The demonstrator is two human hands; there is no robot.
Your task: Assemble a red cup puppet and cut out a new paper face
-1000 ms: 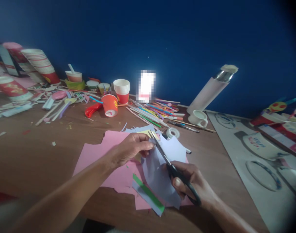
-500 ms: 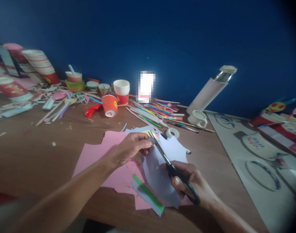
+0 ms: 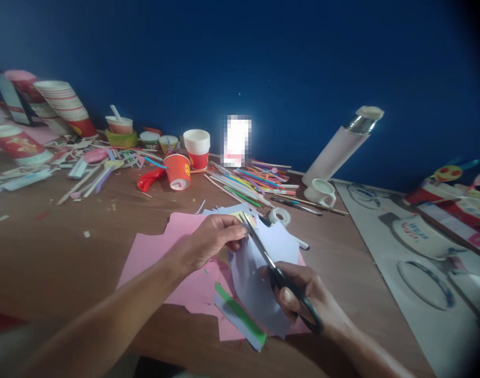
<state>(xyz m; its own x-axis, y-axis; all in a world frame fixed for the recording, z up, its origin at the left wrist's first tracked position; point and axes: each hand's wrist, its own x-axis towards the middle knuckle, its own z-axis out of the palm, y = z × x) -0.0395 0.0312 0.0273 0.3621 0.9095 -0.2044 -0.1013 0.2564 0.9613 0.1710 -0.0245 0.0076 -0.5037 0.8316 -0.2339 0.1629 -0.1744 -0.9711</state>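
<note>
My left hand is closed, thumb against forefinger, pinching a small greyish piece of paper that is mostly hidden by the fingertips. Black-handled scissors are in my right hand, fingers wrapped through the handle loops. The slightly parted blades point up and left, their tips beside the pinched piece. Beneath both hands lie pale lavender paper and pink paper. A green and white paper strip rests on top near the front.
A tape roll and a marker lie just beyond the papers. Farther back are coloured straws and pens, an orange paper cup, a white mug and a tall flask. Stacked cups stand left.
Both hands stay almost in place. The small piece in my left fingers shows less than before, and the lavender paper beneath has shifted slightly left.
</note>
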